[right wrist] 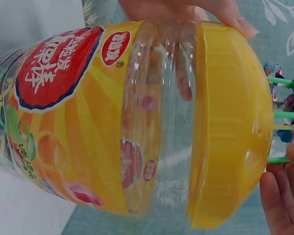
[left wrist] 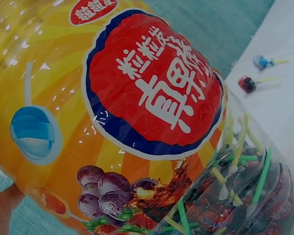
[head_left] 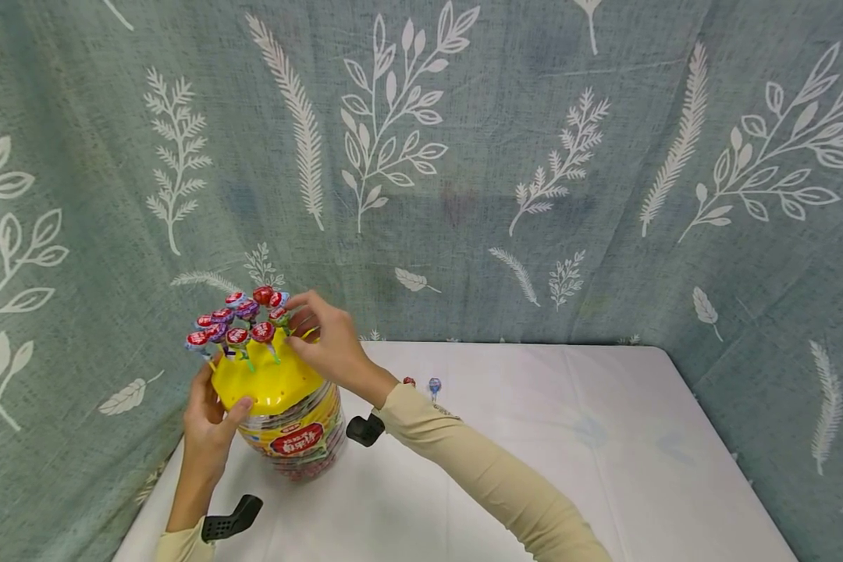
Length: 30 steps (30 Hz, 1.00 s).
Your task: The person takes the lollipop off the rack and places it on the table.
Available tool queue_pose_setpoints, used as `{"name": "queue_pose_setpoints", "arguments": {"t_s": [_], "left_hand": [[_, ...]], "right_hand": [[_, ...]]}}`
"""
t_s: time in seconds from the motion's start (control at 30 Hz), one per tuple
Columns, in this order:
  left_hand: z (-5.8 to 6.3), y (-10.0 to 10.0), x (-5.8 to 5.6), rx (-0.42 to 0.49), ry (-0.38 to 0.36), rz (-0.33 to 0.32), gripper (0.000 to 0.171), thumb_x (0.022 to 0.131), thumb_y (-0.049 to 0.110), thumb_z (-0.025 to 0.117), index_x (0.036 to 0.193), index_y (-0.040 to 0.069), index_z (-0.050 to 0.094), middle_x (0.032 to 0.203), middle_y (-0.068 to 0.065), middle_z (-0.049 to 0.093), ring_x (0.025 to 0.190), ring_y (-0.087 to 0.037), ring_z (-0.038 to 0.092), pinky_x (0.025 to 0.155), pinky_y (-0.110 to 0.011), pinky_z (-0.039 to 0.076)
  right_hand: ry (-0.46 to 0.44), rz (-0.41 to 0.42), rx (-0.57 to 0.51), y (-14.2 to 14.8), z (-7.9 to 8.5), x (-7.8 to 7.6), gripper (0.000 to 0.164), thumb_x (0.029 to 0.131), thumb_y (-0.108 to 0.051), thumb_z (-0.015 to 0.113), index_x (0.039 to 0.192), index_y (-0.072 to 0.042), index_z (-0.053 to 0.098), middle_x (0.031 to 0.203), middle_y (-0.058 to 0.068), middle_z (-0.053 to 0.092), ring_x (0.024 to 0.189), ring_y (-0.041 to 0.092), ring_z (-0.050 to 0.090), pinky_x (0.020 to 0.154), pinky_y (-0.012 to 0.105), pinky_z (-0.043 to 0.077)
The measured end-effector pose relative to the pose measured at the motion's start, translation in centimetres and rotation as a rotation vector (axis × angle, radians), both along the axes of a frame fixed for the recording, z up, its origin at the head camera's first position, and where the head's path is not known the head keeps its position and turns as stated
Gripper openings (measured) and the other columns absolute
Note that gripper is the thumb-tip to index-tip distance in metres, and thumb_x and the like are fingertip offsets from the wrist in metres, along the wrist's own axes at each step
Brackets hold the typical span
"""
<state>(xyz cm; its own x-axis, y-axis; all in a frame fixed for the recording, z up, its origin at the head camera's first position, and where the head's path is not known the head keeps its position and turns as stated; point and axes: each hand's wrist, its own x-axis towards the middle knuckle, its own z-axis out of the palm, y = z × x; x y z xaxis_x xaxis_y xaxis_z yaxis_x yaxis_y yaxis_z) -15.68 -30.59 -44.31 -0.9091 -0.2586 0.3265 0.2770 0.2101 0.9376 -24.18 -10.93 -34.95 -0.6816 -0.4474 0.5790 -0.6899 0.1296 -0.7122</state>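
A large clear plastic candy jar (head_left: 298,441) with a printed label stands on the table, topped by a domed yellow lid (head_left: 270,382). Several wrapped lollipops (head_left: 237,337) stick up from holes in the lid. My left hand (head_left: 207,425) grips the jar at its top from the left, thumb on the lid's edge and fingers behind the clear wall in the right wrist view. At the lid's right side, my right hand (head_left: 330,336) pinches a green-stick lollipop (right wrist: 278,160) by its stick, close to the lid. Loose lollipops (left wrist: 186,215) fill the jar's bottom.
Two lollipops, one blue (head_left: 435,385) and one red (head_left: 409,381), lie on the white-covered table (head_left: 548,460) behind my right forearm. A grey-green curtain (head_left: 464,234) with white leaf prints hangs around the table's back and sides.
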Motion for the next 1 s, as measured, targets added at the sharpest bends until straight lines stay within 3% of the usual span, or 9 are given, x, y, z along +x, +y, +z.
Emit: {"name": "queue_pose_setpoints", "arguments": {"t_s": [0.3, 0.57, 0.83, 1.0], "left_hand": [[-0.1, 0.0, 0.2, 0.005, 0.052, -0.023, 0.074, 0.088, -0.002, 0.057, 0.149, 0.019, 0.021, 0.149, -0.006, 0.028, 0.126, -0.013, 0.036, 0.093, -0.01, 0.036], [-0.2, 0.0, 0.1, -0.002, 0.04, -0.014, 0.075, 0.087, -0.002, 0.058, 0.149, 0.019, 0.021, 0.149, -0.006, 0.028, 0.127, -0.013, 0.036, 0.093, -0.01, 0.036], [-0.3, -0.1, 0.1, -0.012, 0.019, -0.008, 0.075, 0.088, 0.001, 0.058, 0.149, 0.021, 0.021, 0.15, -0.004, 0.027, 0.129, -0.014, 0.034, 0.095, -0.011, 0.035], [-0.4, -0.2, 0.2, -0.022, 0.022, 0.001, 0.075, 0.088, 0.0, 0.058, 0.149, 0.02, 0.02, 0.15, -0.005, 0.027, 0.127, -0.013, 0.035, 0.094, -0.01, 0.035]], "right_hand": [[0.045, -0.022, -0.014, -0.5, 0.0, 0.2, 0.037, 0.084, 0.001, 0.066, 0.116, -0.01, 0.051, 0.087, 0.005, 0.065, 0.075, -0.001, 0.056, 0.07, 0.018, 0.051], [0.043, -0.005, -0.082, -0.3, 0.8, 0.3, 0.039, 0.085, 0.002, 0.065, 0.12, -0.008, 0.049, 0.088, 0.008, 0.065, 0.077, 0.005, 0.06, 0.068, 0.014, 0.049], [0.047, 0.048, -0.153, 1.6, 4.2, 2.3, 0.038, 0.083, 0.009, 0.064, 0.117, 0.003, 0.048, 0.088, 0.022, 0.064, 0.078, 0.029, 0.063, 0.066, 0.015, 0.05], [0.026, 0.059, -0.146, 2.9, 5.6, 3.1, 0.038, 0.083, 0.01, 0.063, 0.116, 0.005, 0.047, 0.088, 0.023, 0.062, 0.076, 0.03, 0.064, 0.066, 0.018, 0.051]]}}
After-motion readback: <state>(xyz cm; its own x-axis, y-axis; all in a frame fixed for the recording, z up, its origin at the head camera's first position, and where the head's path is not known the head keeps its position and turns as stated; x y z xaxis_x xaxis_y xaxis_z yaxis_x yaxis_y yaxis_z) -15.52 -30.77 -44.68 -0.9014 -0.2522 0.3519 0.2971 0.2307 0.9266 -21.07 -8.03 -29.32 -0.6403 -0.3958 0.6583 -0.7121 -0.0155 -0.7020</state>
